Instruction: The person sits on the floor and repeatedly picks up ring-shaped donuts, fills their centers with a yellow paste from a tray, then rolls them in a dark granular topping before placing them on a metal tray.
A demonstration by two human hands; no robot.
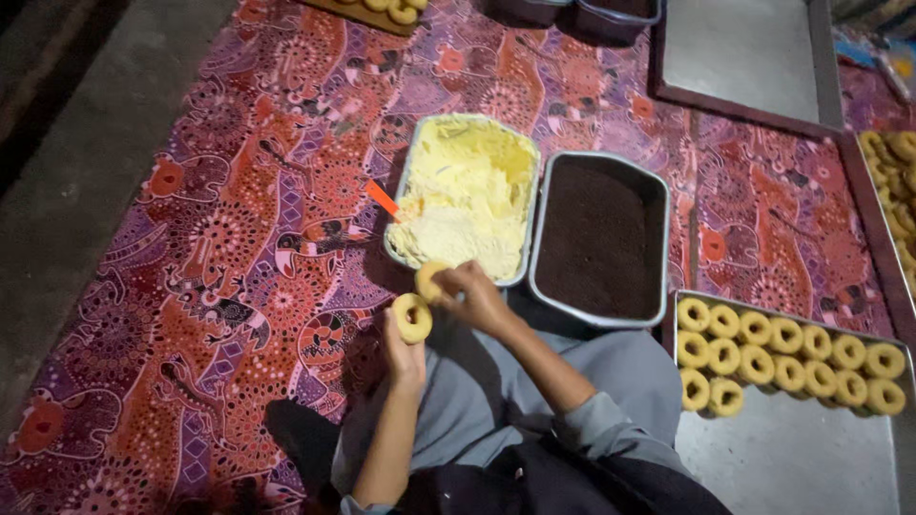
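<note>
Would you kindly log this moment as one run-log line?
left hand: holds ring doughnut | right hand: holds second doughnut | beside: yellow cream tray, dark sprinkle tray

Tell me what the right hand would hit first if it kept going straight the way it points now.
The right hand, holding a doughnut, points up-left; it would probably first meet the near rim of the cream tray, then the yellow cream. Height above the rim is unclear.
</note>
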